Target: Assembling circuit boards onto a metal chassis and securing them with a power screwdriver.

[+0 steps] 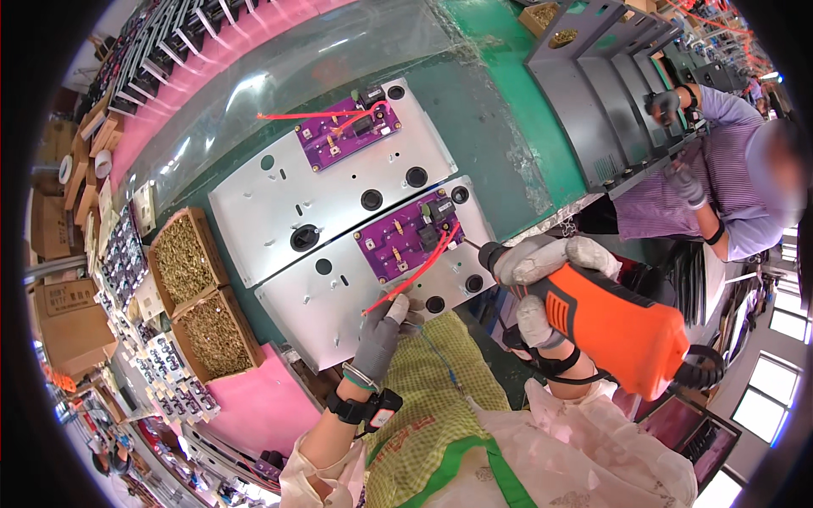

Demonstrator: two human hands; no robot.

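My right hand (542, 262), in a light glove with a dark strap at the wrist, is wrapped round an orange electric screwdriver (622, 330). Its dark nose points left, and the thin bit reaches the right edge of the purple circuit board (381, 251) on the nearer metal plate (305, 309). Red wires (422, 269) run from this board toward my left hand. My left hand (383, 339), gloved in grey, is at the plate's near edge with thumb and fingers drawn together; what they pinch, if anything, is hidden. A farther metal plate (254, 203) carries another purple board (326, 144) with red wires.
Two cardboard boxes of small brass-coloured parts, a farther one (188, 258) and a nearer one (218, 334), stand at left beside small boards (174, 377). A dark metal housing (605, 93) is at the far right, where a co-worker's gloved hands (684, 182) work.
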